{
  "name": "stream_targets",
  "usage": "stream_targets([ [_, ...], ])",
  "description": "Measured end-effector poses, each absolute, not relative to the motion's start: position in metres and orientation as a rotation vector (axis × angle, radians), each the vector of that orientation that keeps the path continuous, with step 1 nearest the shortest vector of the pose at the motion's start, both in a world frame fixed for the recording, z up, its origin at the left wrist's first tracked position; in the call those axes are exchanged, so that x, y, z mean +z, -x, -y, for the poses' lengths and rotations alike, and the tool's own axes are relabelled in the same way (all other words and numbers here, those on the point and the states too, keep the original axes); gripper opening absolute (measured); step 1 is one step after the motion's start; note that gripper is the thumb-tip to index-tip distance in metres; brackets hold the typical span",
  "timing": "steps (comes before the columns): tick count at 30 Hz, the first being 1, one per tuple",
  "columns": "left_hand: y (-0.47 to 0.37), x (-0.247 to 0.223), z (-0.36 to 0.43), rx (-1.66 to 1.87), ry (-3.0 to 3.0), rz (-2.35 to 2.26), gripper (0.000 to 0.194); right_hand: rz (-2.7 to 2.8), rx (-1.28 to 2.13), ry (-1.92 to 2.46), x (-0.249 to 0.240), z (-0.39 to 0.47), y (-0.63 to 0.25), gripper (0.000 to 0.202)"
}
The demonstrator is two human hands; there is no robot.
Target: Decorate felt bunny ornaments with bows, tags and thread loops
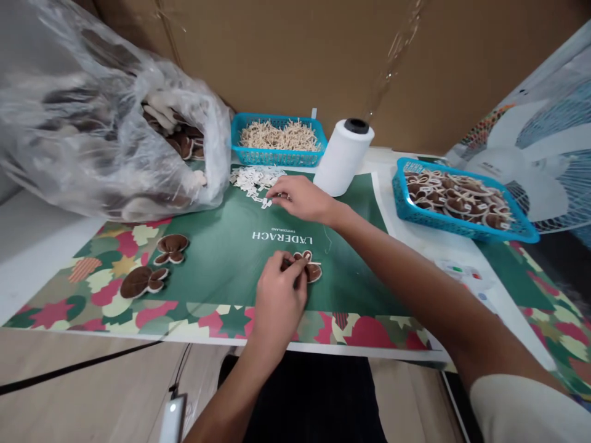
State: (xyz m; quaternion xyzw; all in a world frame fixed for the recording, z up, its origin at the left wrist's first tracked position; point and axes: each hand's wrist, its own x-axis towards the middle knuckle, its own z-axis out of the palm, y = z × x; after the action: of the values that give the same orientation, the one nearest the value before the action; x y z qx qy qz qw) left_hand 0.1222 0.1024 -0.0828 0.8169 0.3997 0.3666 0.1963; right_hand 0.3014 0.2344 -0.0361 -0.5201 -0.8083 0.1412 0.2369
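Note:
My left hand [279, 301] has its thumb and fingers closed on a small brown bunny-shaped fabric piece [314, 272] with a pale edge, low over the green printed mat [221, 246]. A short cream cord [314, 263] lies across this piece, and part of it is hidden by the fingers. Farther back, my right hand [302, 198] pinches at a small white label [266, 203] by the near edge of a loose pile of white labels [253, 178]. A thin thread [328, 240] trails on the mat below the right wrist.
Two brown bunny pieces [141, 281] lie at the left. Behind them a plastic bag [115, 135] bulges with more. A blue basket [278, 159] holds cream cords beside a white thread cone [344, 157]. At right stand another blue basket [466, 229] of corded brown pieces and a fan [517, 154].

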Motion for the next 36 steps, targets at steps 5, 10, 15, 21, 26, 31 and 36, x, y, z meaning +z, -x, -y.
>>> stream_targets([
  [5, -0.123, -0.087, -0.100, 1.039, -2.310, -1.104, 0.024, 2.348, 0.381, 1.465, -0.041, -0.260, -0.295, 0.019],
  [10, -0.123, -0.089, -0.100, 1.073, -2.304, -1.101, 0.021, 2.349, 0.464, 1.459, -0.039, -0.267, -0.296, 0.015],
  [15, -0.122, -0.087, -0.102, 1.091, -2.235, -1.088, 0.023, 2.402, 0.375, 1.524, -0.044, -0.268, -0.293, 0.014],
  [21, -0.118, -0.081, -0.104, 1.140, -1.951, -1.043, 0.019, 2.362, 0.166, 1.493, -0.037, -0.259, -0.293, 0.024],
  [26, -0.111, -0.073, -0.104, 1.254, -1.694, -1.026, 0.014, 1.852, 0.367, 1.388, -0.014, -0.189, -0.301, 0.025],
  [31, -0.109, -0.065, -0.085, 1.205, -1.497, -0.836, 0.020, 1.496, 0.693, 1.411, -0.011, -0.069, -0.285, 0.020],
  [36, -0.106, -0.061, -0.055, 1.032, -1.538, -0.866, 0.015, 1.306, 0.574, 1.459, -0.035, 0.004, -0.252, 0.019],
])
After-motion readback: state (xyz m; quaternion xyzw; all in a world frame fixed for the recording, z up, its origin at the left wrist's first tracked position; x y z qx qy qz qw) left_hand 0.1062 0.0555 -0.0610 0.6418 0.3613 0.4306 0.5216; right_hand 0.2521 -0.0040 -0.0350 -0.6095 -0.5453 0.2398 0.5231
